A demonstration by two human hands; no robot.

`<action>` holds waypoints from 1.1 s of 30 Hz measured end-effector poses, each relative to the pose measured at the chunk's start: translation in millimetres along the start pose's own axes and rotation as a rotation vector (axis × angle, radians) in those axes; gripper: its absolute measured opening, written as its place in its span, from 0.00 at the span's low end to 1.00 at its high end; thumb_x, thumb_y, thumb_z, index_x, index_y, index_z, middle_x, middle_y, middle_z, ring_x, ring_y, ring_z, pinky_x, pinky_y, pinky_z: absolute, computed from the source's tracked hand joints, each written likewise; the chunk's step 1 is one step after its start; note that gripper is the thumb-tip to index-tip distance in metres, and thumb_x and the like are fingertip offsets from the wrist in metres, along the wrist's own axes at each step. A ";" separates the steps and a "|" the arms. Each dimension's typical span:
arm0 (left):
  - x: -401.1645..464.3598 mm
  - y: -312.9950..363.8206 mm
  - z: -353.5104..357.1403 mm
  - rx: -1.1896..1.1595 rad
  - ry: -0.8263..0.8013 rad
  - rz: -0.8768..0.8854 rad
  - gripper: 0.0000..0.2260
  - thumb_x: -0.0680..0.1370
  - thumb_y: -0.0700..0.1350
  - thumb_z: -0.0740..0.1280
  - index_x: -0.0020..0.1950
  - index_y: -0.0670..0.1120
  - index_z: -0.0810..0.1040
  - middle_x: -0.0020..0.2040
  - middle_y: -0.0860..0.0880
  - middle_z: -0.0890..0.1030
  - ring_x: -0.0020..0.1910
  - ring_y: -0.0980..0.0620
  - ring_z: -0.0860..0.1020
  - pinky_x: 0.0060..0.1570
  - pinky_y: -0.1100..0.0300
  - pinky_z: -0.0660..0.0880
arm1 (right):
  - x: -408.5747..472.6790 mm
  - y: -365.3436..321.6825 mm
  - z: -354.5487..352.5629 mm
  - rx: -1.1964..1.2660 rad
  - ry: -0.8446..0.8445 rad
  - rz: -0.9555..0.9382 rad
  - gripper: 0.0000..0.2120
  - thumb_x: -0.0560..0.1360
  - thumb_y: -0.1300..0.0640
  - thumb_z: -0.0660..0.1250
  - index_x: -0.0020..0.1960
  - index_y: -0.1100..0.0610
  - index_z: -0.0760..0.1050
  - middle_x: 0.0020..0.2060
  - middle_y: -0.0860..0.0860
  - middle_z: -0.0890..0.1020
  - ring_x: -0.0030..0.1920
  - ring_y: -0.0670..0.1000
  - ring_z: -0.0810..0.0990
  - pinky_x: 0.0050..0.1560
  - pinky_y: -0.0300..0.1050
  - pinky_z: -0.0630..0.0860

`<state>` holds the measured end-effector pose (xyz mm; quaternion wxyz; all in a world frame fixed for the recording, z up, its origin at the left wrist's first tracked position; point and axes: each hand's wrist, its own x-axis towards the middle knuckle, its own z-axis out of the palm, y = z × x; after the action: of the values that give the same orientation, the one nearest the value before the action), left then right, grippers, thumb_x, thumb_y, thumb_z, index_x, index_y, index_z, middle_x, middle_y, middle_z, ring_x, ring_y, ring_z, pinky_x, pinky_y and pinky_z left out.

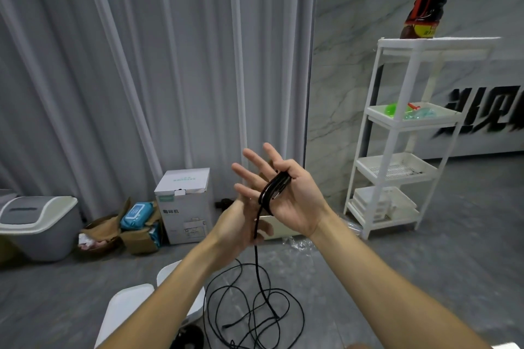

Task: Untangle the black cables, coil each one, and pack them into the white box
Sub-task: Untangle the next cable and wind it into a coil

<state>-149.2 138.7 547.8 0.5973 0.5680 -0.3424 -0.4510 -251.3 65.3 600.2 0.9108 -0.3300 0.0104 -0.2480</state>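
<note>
A person is winding a black cable point(275, 188) around the right hand point(279, 195), raised at chest height with the palm up and the fingers spread and nearly straight; several turns are already lying across the palm, held in place by the wrap itself rather than by any curled finger. Just below and to the left of it, the left hand point(241, 224) is pinching the strand that is hanging from the coil, feeding it upward. From that pinch the cable is dropping straight down to the loose loops point(252, 312) lying on the floor beneath both forearms, where thin black strands are still crossing one another. The white box point(147, 306) is sitting on the floor under the left forearm, near the tangle. Judging by how it is draping, the cable looks light, limp and smooth, likely to spring off the open palm unless the turns are kept snug; the safest hold seems to be across the bundled turns, with the free strand guided between thumb and fingertip.
</note>
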 end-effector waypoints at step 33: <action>98.6 -27.7 -42.6 0.954 0.196 0.271 0.30 0.74 0.60 0.49 0.29 0.40 0.79 0.26 0.49 0.80 0.32 0.53 0.79 0.47 0.53 0.76 | 53.2 27.1 -127.9 -0.665 -0.072 0.719 0.30 0.80 0.42 0.55 0.69 0.67 0.69 0.44 0.66 0.82 0.22 0.50 0.71 0.41 0.46 0.80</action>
<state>-78.7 64.4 505.1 0.3539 0.7679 -0.5231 -0.1073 -216.0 -17.4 491.6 0.7837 -0.5869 0.1707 0.1105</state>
